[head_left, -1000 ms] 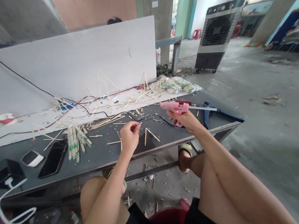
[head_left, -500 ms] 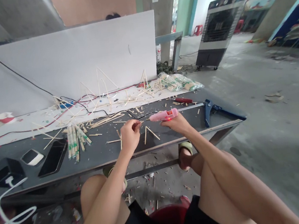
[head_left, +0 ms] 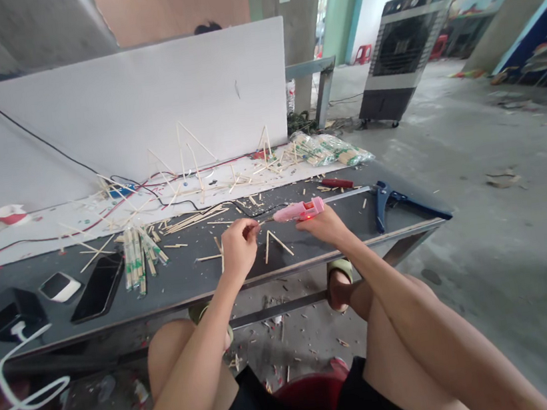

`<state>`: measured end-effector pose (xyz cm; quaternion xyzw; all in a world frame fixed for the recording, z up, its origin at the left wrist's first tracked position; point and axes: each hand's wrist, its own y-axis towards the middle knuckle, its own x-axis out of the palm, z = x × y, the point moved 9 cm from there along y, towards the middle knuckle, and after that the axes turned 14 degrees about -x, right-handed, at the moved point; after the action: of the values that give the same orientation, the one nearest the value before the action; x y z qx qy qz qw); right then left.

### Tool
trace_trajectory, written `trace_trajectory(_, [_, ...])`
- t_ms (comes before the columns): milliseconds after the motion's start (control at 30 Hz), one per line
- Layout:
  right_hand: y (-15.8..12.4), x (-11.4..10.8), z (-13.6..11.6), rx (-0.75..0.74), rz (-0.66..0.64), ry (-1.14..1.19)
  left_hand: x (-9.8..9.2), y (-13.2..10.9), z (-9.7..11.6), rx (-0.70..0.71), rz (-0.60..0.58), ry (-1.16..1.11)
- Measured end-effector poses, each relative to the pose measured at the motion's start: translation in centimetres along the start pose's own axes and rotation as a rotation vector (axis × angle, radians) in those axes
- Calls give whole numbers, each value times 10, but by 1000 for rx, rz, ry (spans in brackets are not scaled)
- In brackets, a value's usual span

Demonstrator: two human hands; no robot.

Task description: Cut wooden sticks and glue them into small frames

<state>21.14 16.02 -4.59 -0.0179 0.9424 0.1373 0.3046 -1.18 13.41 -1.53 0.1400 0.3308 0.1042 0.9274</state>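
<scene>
My right hand [head_left: 324, 224] is wrapped round a pink hot glue gun [head_left: 299, 211], its nozzle pointing left and a small red light glowing on its side. My left hand [head_left: 241, 243] is pinched on a thin wooden stick [head_left: 264, 221] whose end meets the glue gun's tip; most of the stick is hidden by the fingers. Below the nozzle, two joined sticks form an inverted V [head_left: 277, 245] on the dark table [head_left: 173, 285]. Behind my left wrist lie more crossed sticks [head_left: 209, 258], partly covered.
Wrapped chopsticks [head_left: 135, 260], a phone [head_left: 97, 289], a white-edged device [head_left: 60, 287] and a black charger [head_left: 13, 314] lie to the left. A blue-handled hacksaw [head_left: 383, 207] and a red-handled tool [head_left: 337, 184] lie right. Stick frames [head_left: 198, 168] stand near the white board [head_left: 140, 108].
Hardly anything differs. Both hands hold nearly the same pose with the glue gun's tip at the stick; the whole view has shifted very slightly.
</scene>
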Motion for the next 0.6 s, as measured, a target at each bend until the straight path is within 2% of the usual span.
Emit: trace_trajectory(600, [0, -1, 2, 3, -11, -56, 2, -1, 0, 47, -1, -25])
